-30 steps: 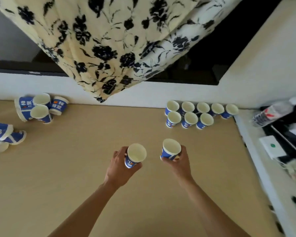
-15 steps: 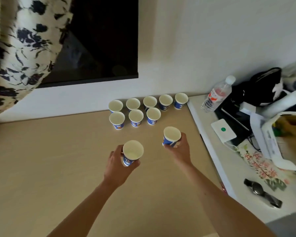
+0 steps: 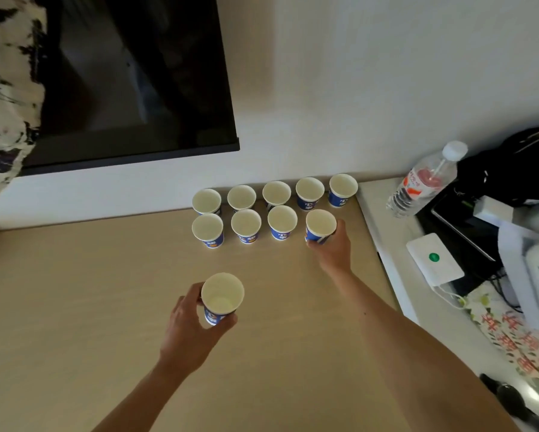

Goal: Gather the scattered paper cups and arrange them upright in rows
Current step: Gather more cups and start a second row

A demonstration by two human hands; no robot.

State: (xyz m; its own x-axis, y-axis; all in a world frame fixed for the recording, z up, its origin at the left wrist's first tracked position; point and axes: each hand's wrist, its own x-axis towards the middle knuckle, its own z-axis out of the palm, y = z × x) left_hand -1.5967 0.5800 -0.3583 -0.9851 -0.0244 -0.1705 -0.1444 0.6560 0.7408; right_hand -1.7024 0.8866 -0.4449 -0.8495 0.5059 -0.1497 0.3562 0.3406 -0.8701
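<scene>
Nearest to me, the person's left hand is curling its fingers and thumb around a blue and white paper cup. It is holding the cup upright, mouth up, over the pale wooden bench and well apart from the other cups.

Farther along and to the right, the right hand is gripping a second paper cup low down, with its fingers wrapped round the blue wall. That cup is sitting upright just beside the right end of the front row of three cups, in line with them. I cannot tell whether its base is touching the bench, because the hand is hiding it.

Behind them, the back row of five cups is standing upright along the foot of the white wall, the last one at the bench's far right corner.

Off to the right, a flat white box with a green dot is lying on a white side ledge. A clear plastic bottle with a white cap is sitting beyond it, beside a black bag.

Above the bench a dark glass panel is filling the wall, and a cream curtain with black flowers is hanging at its left edge.
</scene>
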